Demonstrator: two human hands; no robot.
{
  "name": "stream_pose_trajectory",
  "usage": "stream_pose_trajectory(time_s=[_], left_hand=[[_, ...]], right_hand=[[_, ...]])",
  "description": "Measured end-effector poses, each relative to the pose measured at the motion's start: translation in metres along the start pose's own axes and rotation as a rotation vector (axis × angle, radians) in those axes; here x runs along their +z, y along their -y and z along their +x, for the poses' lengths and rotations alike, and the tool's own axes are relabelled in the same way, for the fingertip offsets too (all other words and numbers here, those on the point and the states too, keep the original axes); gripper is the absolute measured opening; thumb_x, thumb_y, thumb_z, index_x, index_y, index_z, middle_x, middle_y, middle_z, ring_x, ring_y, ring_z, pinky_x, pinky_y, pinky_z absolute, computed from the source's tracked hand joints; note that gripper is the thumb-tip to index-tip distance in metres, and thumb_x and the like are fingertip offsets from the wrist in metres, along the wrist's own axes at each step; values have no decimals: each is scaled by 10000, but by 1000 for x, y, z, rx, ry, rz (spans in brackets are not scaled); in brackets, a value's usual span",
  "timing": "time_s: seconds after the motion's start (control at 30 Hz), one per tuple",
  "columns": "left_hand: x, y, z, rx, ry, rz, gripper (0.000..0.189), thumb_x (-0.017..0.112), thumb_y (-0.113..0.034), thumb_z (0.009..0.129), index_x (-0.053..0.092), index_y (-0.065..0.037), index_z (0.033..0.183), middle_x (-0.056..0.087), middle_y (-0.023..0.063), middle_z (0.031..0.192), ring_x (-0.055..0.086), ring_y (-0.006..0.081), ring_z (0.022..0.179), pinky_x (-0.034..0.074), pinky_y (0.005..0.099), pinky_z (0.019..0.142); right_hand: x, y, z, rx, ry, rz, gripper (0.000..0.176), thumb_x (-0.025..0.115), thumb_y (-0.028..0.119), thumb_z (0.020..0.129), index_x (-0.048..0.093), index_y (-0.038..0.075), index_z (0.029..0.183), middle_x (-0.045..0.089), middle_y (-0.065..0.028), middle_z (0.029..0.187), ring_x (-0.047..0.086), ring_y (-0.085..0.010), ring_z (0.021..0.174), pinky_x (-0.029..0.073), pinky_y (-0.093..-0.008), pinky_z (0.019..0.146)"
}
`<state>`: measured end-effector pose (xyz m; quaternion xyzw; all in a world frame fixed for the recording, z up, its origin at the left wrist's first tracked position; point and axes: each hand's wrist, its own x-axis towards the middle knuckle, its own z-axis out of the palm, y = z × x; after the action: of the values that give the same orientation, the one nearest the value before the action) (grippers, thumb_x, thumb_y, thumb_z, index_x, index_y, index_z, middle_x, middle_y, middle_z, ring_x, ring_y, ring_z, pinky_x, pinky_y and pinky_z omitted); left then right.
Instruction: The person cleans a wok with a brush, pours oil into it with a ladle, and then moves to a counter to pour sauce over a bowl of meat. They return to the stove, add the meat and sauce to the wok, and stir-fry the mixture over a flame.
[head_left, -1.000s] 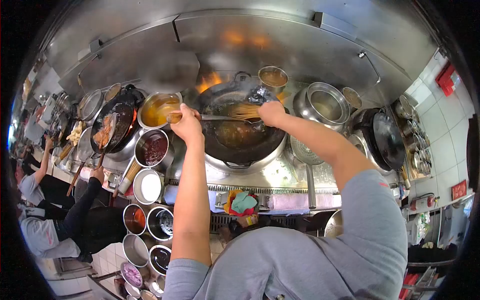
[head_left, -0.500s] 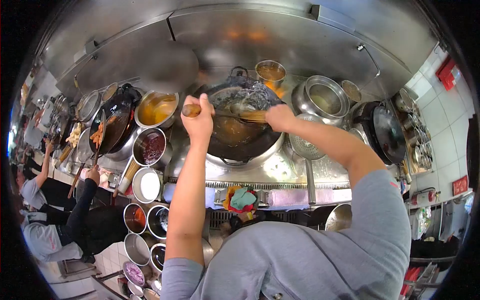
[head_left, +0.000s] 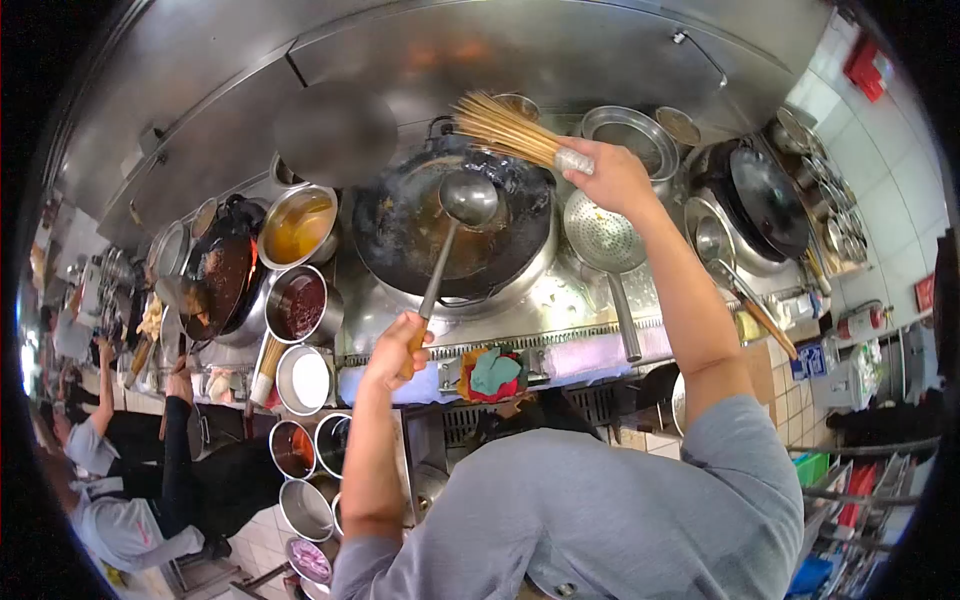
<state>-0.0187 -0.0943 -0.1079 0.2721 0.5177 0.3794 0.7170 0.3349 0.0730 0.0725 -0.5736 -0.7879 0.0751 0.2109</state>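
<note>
My left hand [head_left: 398, 350] is closed round the wooden handle of a metal ladle [head_left: 468, 198], whose bowl hangs over the middle of a large black wok [head_left: 385, 245]. Brownish liquid shows in the wok's bottom. In my right hand [head_left: 612, 178] is a bamboo wok brush [head_left: 505, 125], gripped by its pale wrapped end. Its bristles point left, above the wok's far right rim. Below that hand, a round perforated strainer [head_left: 605, 235] lies on the steel stove top with its handle towards me.
Left of the wok stand pots of yellow liquid [head_left: 300, 228], dark red sauce [head_left: 298, 305] and white contents [head_left: 302, 380]. Folded cloths [head_left: 490, 373] lie along the front edge. Another wok [head_left: 768, 200] is at right. Co-workers [head_left: 120, 500] stand at far left.
The brush has risen out of the wok in my right hand. My left hand has come down towards the front edge, and the ladle now points away from me, its bowl over the wok.
</note>
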Motion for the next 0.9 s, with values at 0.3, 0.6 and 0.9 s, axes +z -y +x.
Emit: stream_pose_trajectory(time_s=[0.3,0.6,0.9], left_hand=[[-19,-12,-12,203,-671,1535,479,599,-256,820,425,-169,1257,630,265,862,612,433,829,482,506,733],[63,-35,7,552,-585,1304,243,629,-240,821,574,-136,1034,642,165,783,610,392,785,469,460,671],[72,5,19,669,-522,1178,366,619,-343,863,529,3,786,416,85,545,353,131,526,339,328,482]], right_hand=[[-47,19,-84,-105,-325,-43,430,628,207,788,571,228,1214,622,-50,1110,607,-303,951,497,-400,792],[51,-66,-142,117,-569,124,732,645,247,800,281,207,1434,608,-242,996,598,-374,939,478,-456,807],[-93,-152,-174,252,-340,128,659,652,254,768,394,252,1375,626,-205,1012,600,-369,944,470,-420,836]])
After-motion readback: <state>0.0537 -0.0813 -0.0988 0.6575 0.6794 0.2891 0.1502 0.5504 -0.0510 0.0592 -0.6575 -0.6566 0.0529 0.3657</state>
